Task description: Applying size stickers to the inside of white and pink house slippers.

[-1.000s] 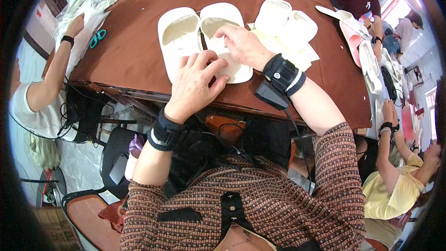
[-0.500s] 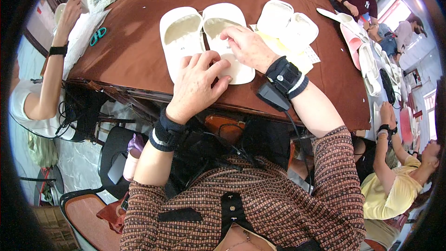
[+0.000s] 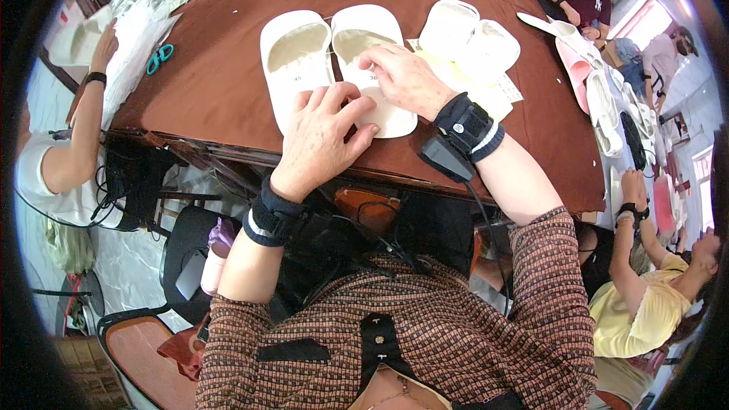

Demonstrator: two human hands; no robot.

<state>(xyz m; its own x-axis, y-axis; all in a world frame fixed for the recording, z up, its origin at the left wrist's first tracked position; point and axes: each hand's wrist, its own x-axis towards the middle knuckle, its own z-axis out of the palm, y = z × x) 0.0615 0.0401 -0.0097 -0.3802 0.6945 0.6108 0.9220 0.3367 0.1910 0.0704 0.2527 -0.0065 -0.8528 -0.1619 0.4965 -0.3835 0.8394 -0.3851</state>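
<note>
A brown table (image 3: 228, 83) is seen from above, set in a crowded workroom with other people seated on both sides. Two white slippers are laid side by side near the front edge: the left slipper (image 3: 292, 57) and the right slipper (image 3: 368, 38), touching along their inner sides. The left hand (image 3: 319, 133) is laid flat over the heel ends of both, fingers spread, nothing gripped. The right hand (image 3: 406, 80) is pressed on the right slipper's sole, fingers loosely curled, and it can't be told whether anything is pinched under it. A second white pair (image 3: 471, 34) is parked just beside, on yellow paper (image 3: 474, 87).

Teal scissors (image 3: 159, 58) are left well apart on the table's left side, near a co-worker's hand (image 3: 105, 44). More soles (image 3: 600, 102) are lined up along the right edge. The slippers' heels are pretty much at the front edge; bare brown cloth is left open to their left.
</note>
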